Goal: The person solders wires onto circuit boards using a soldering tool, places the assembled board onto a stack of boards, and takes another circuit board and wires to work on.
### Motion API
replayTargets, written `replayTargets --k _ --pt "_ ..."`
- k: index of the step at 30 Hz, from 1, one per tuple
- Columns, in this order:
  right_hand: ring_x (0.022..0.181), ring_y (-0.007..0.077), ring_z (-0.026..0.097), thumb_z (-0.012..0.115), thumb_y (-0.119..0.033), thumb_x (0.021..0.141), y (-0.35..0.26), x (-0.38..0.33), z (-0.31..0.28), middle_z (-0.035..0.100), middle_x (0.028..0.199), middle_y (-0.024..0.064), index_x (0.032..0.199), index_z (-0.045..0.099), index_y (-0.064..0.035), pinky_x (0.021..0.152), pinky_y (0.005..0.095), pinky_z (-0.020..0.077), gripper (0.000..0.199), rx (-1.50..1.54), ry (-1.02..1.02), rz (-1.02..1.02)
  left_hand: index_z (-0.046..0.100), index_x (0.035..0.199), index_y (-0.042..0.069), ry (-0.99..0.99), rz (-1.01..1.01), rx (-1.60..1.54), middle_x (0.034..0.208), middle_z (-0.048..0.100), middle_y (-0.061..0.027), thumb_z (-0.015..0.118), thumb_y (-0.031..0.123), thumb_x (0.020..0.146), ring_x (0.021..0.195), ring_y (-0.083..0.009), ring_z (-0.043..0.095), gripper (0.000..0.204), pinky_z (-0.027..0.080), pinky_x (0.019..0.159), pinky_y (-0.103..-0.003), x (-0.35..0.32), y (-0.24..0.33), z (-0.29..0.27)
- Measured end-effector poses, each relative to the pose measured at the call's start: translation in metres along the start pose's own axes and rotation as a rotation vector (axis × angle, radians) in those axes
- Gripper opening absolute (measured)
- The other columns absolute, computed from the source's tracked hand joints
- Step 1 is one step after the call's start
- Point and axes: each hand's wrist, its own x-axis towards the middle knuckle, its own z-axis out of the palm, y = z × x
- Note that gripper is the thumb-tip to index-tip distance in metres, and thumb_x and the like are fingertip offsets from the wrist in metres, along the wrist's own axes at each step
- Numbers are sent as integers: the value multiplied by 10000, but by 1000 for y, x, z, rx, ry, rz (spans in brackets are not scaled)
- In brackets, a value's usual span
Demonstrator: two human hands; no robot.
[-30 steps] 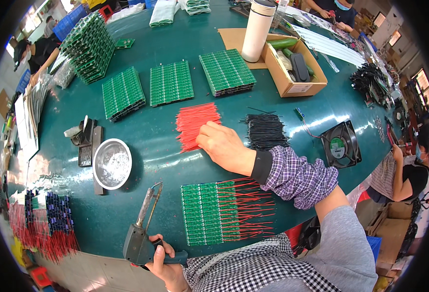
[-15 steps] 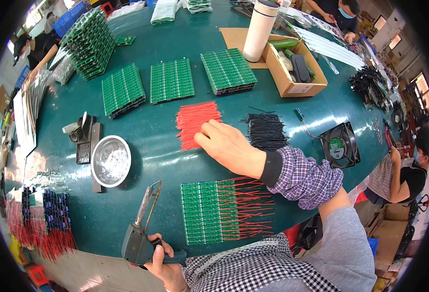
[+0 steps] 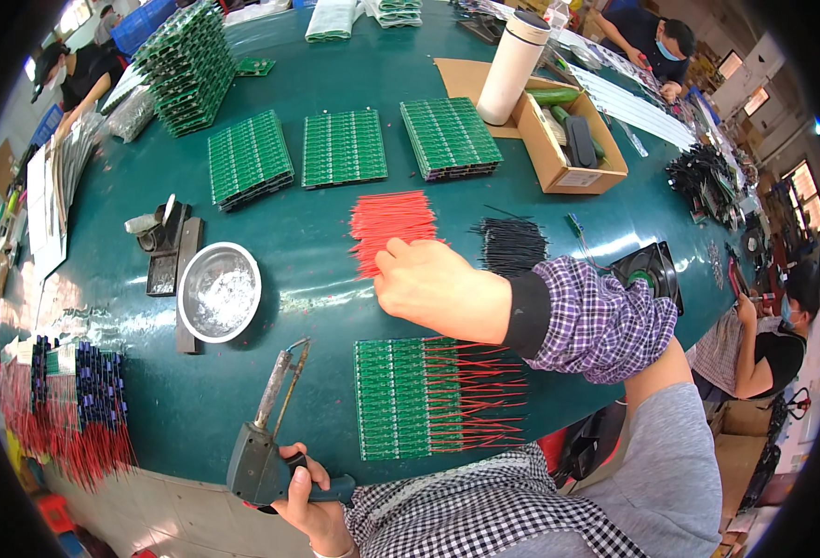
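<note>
Green worktop (image 3: 317, 251) fills the view, stacked with circuit boards at the far side. Right hand (image 3: 442, 288) lies palm down at the near edge of the red wire bundle (image 3: 393, 223), fingertips touching the wires, whether it pinches any cannot be told. Those wires run left to right, straight ahead of that hand. Left hand (image 3: 307, 493) sits low at the near edge, well apart, clamped round the soldering iron (image 3: 266, 437), tip pointing away. Between the two hands lies the green board with red leads (image 3: 428, 395), leads trailing right.
</note>
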Motion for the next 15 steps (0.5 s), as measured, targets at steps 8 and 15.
replayTargets --k 8,15 --pt "849 230 636 715 -140 766 -13 16 16 669 842 69 793 724 -81 648 320 530 66 -85 -94 -57 580 1230 -41 31 -5 -22 1112 640 -179 677 71 813 631 -155 546 442 452 537 -262 -1 6 -4" --pt "867 231 621 716 -151 762 -25 19 13 669 855 53 808 757 -100 667 327 501 79 -181 -183 -21 561 1260 -52 -54 25 -62 1148 642 -193 667 41 844 677 -139 547 439 445 525 -246 2 9 -7"
